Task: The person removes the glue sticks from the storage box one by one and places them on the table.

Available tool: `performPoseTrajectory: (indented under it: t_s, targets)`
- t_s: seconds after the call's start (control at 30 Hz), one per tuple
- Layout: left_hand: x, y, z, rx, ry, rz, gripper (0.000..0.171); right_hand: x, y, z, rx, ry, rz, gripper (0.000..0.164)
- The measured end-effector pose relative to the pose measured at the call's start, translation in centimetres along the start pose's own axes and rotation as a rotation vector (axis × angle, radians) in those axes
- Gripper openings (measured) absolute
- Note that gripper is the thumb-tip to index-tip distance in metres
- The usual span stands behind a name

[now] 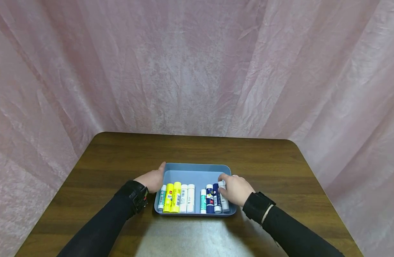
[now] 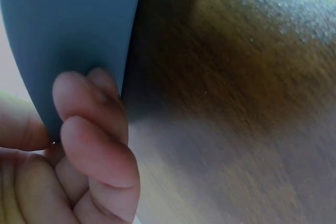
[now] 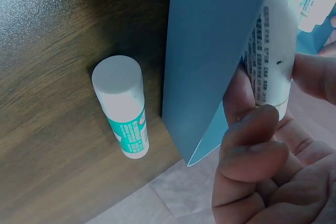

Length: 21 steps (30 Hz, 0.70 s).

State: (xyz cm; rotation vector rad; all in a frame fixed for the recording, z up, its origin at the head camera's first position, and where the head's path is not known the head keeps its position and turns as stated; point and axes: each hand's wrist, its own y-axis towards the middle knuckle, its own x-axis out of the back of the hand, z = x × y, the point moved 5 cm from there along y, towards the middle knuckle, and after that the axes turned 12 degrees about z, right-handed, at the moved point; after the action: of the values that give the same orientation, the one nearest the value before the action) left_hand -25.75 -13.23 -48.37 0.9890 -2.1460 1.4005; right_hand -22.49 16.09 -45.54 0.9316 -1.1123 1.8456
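A shallow blue-grey tray holds a row of glue sticks along its near side. At its left end my left hand grips the wall, thumb at the rim and curled fingers against the outside. At the right end my right hand pinches a white glue stick with small dark print, which leans inside the tray. Left of it lie two navy glue sticks and a small green-and-white one. The left group has two yellow glue sticks, two white ones and a green-labelled one.
Outside the tray's right wall, a white-capped glue stick with a green label is on the wooden table; the right hand and arm hide it in the head view. Pink cloth hangs behind the table's far edge.
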Motion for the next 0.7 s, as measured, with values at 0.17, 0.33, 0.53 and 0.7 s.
performPoseTrajectory:
  t_s: [0.17,0.33,0.53,0.7]
  targets:
    - [0.0,0.1,0.1,0.003,-0.011,0.0,0.074,0.7,0.0,-0.1,0.013,0.035,-0.028,0.029]
    - [0.0,0.1,0.2,0.019,-0.004,0.002,0.075,1.3,0.0,-0.4,0.019,0.11,-0.042,0.029]
    - [0.0,0.3,0.1,0.016,0.041,0.005,0.073,2.0,0.1,-1.2,0.019,0.194,-0.069,0.029]
    - [0.0,0.3,0.0,0.016,0.072,-0.001,0.071,2.7,0.2,-1.7,0.039,0.234,-0.106,0.028]
